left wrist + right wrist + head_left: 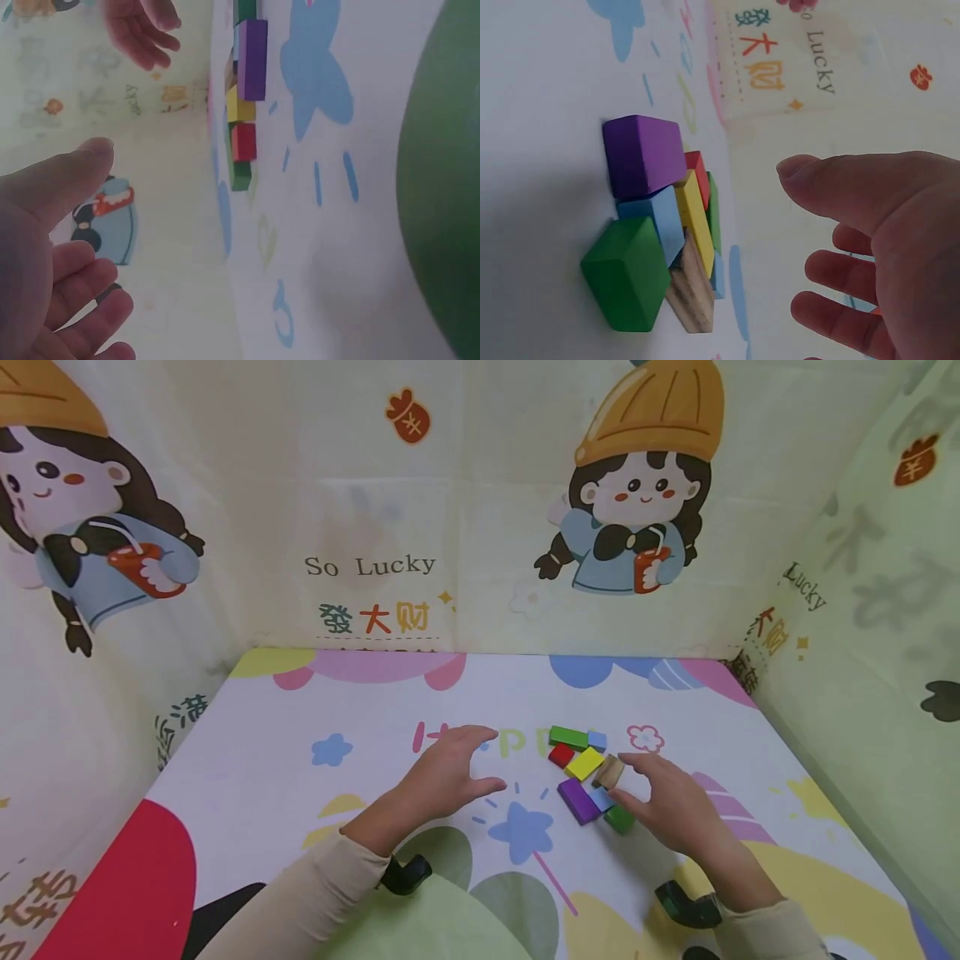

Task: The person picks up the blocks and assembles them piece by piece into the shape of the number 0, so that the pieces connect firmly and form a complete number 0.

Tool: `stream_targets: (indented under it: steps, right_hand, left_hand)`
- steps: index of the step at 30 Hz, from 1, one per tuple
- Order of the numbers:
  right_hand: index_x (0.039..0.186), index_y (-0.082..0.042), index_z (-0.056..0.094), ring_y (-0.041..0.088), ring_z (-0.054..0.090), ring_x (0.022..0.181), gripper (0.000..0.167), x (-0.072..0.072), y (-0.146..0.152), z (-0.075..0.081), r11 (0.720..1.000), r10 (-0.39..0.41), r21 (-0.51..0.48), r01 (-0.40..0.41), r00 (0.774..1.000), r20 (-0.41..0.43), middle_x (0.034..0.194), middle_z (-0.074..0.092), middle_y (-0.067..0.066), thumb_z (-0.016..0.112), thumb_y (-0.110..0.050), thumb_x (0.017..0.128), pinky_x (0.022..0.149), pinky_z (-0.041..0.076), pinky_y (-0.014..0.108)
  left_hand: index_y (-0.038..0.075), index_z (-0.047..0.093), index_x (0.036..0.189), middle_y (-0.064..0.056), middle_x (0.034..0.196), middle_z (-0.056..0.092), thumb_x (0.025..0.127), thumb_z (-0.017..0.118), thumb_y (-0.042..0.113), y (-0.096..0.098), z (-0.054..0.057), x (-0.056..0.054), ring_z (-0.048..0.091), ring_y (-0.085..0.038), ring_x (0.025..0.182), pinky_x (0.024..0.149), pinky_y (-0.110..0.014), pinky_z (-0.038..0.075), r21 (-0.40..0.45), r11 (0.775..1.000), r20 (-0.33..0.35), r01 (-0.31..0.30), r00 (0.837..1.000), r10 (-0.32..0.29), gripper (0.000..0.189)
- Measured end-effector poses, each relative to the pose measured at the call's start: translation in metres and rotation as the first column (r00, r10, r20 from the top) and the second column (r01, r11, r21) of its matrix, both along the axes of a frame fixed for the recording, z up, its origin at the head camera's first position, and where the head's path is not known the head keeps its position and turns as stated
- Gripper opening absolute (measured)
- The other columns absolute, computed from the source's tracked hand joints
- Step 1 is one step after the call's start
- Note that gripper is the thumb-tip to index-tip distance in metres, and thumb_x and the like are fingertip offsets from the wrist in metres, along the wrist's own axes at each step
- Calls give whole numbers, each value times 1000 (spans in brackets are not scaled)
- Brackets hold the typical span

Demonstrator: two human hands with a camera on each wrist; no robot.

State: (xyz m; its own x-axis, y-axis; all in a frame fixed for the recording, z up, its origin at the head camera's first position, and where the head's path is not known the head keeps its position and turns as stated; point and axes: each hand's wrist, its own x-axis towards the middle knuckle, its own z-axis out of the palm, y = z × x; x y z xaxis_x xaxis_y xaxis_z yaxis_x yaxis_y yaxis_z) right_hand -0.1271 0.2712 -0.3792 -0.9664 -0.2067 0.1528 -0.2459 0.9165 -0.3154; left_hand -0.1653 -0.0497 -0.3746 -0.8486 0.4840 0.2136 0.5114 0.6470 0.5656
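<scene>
My right hand hovers above a cluster of small blocks, thumb and fingers spread apart. In the head view its fingertips overlap the bare-wood block, while the right wrist view shows the hand raised apart from the blocks. Around that block lie a yellow block, a red block, a purple block, a green block behind, another green block in front, and two light blue blocks. Left of the cluster, my left hand hangs in the air, fingers extended and holding nothing.
The blocks lie on a white tabletop printed with colourful shapes and letters. Cream printed cloth walls rise at the back and both sides. A black curved piece sits at my left wrist, another at my right.
</scene>
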Motion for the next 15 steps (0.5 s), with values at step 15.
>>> stream_targets:
  steps: [15]
  right_hand:
    - [129, 0, 62, 37, 62, 106, 48, 3, 5, -17, 996, -8, -88, 15, 997, 80, 120, 66, 18, 76, -22, 89, 87, 52, 55]
  left_hand:
    - [8, 57, 139, -6, 138, 58, 85, 81, 36, 43, -12, -1, 50, -25, 131, 104, -42, 44, -93, 994, 116, 57, 992, -47, 65]
